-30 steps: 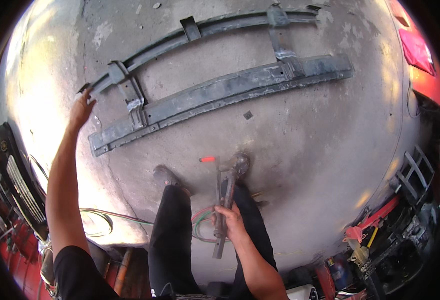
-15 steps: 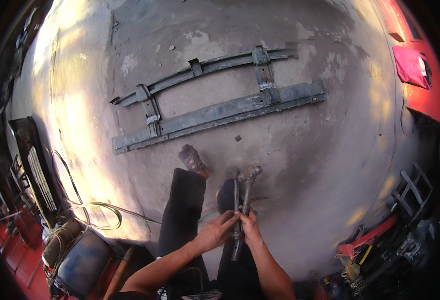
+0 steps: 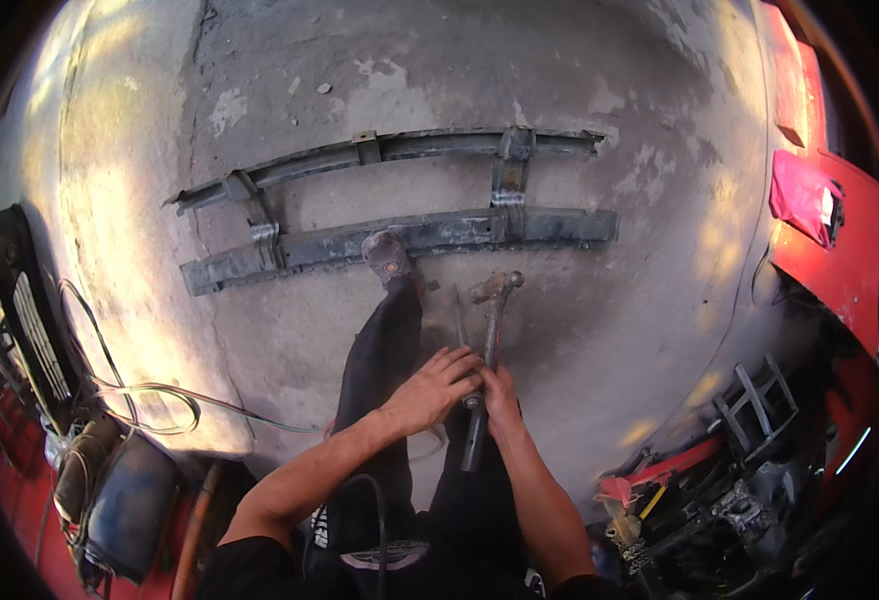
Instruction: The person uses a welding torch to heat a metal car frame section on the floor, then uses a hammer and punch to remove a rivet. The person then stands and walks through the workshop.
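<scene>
My right hand [image 3: 501,398] grips the shaft of a long metal hammer [image 3: 490,330], whose head points away from me over the concrete floor. My left hand [image 3: 438,385] reaches across, its fingers closing over a thin metal rod [image 3: 458,312] that lies alongside the hammer shaft. Ahead on the floor lies a grey steel frame [image 3: 430,235], two long bars joined by cross brackets. My left shoe [image 3: 387,256] rests on its nearer bar. Both legs in dark trousers fill the space below my hands.
A red vehicle panel [image 3: 840,270] with a pink cloth [image 3: 802,195] stands at the right. A black grille [image 3: 30,320], hoses [image 3: 150,395] and a dark cylinder [image 3: 125,505] lie at the left. Tools and metal parts [image 3: 730,480] are piled at lower right.
My left arm came back from the far end of the steel frame and joined the right hand at the hammer. My foot stepped forward onto the nearer bar.
</scene>
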The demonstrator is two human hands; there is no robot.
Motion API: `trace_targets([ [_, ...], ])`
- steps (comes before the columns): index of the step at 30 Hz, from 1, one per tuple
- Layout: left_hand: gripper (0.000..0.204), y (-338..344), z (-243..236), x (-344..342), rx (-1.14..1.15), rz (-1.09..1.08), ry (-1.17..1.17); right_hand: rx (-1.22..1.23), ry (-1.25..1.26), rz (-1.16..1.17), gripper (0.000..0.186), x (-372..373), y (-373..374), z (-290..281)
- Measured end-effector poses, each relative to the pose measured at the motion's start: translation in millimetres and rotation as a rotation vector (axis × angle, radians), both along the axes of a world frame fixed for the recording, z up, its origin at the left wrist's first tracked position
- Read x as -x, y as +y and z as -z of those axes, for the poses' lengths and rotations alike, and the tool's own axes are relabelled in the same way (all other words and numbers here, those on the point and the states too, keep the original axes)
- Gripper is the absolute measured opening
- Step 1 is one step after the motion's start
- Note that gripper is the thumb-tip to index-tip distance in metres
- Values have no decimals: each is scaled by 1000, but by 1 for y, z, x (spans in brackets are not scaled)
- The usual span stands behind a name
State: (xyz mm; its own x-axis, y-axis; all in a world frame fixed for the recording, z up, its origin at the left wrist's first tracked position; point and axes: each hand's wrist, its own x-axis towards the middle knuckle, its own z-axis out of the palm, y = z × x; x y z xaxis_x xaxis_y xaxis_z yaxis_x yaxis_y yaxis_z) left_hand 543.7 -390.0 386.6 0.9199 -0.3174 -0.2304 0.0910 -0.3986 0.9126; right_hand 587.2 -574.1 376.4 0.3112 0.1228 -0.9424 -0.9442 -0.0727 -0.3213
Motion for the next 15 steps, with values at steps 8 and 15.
trace_targets([
  [8,21,46,51,-81,86,-647,198,4,12,-111,46,-96,13,-24],
  [15,21,67,120,-204,322,-1041,311,155,63,-383,43,-178,-27,-8],
])
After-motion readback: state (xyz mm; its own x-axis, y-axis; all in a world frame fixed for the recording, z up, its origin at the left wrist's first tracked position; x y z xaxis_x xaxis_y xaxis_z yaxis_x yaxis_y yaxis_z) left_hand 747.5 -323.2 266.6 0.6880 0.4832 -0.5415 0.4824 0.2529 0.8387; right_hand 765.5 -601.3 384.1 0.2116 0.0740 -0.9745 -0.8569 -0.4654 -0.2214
